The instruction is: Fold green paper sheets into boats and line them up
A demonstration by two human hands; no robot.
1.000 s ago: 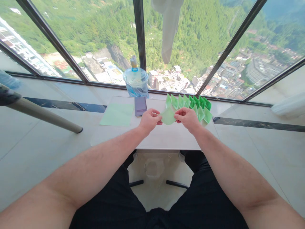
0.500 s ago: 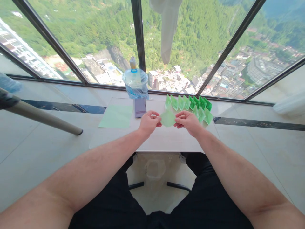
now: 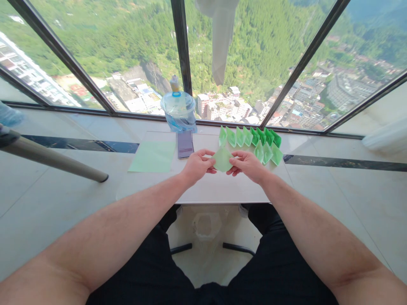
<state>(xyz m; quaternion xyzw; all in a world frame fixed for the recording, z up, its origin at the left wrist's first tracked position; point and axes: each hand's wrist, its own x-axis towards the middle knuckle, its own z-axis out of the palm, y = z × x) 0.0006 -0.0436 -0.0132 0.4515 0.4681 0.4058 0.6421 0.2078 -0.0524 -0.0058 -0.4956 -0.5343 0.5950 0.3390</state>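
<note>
Between my two hands is a light green folded paper [image 3: 223, 160], diamond-shaped and held just above the table. My left hand [image 3: 202, 163] pinches its left corner, fingers closed. On the opposite corner my right hand [image 3: 241, 163] has its thumb and fingers closed too. Several folded paper boats [image 3: 240, 136], light green and darker green, stand in a row behind my right hand, with a shorter row [image 3: 267, 152] just in front of them. A flat sheet of light green paper [image 3: 151, 156] lies on the left part of the table.
A phone [image 3: 185, 145] lies on the white table [image 3: 222, 190], behind my left hand. Beyond it stands a clear blue plastic water container [image 3: 178, 111] by the window. A grey pole [image 3: 63, 159] reaches in from the left.
My right hand has shifted slightly inward along the folded paper, and both hands still hold it. The whole view has moved a little.
</note>
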